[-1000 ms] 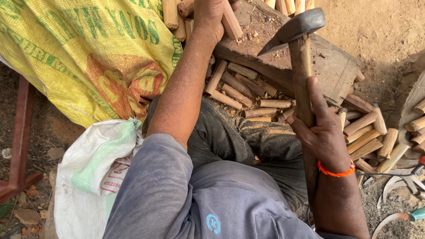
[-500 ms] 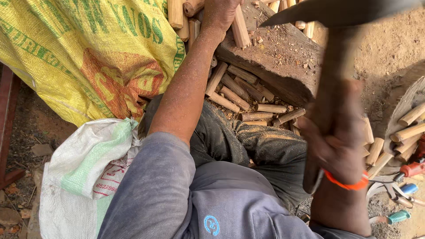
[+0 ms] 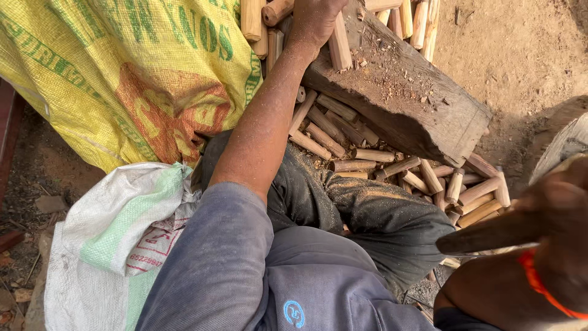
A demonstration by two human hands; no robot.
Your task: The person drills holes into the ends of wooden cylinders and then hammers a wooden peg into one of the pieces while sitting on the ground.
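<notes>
1. The left hand (image 3: 315,21) is closed around a short pale wooden stick (image 3: 339,46), standing it on the far end of the rough dark wooden chopping block (image 3: 404,107).
2. The right hand (image 3: 560,208), near right and blurred, is clenched on a dark wooden tool handle (image 3: 490,236) — the tool's head is out of view.
3. The stick looks light, stiff and dry (likely to split along its grain); it is best held high, fingers clear of its top end.
4. Cut wooden pegs (image 3: 343,132) lie piled between the block and the knees — a yellow woven sack (image 3: 122,73) bulges at far left.
</notes>
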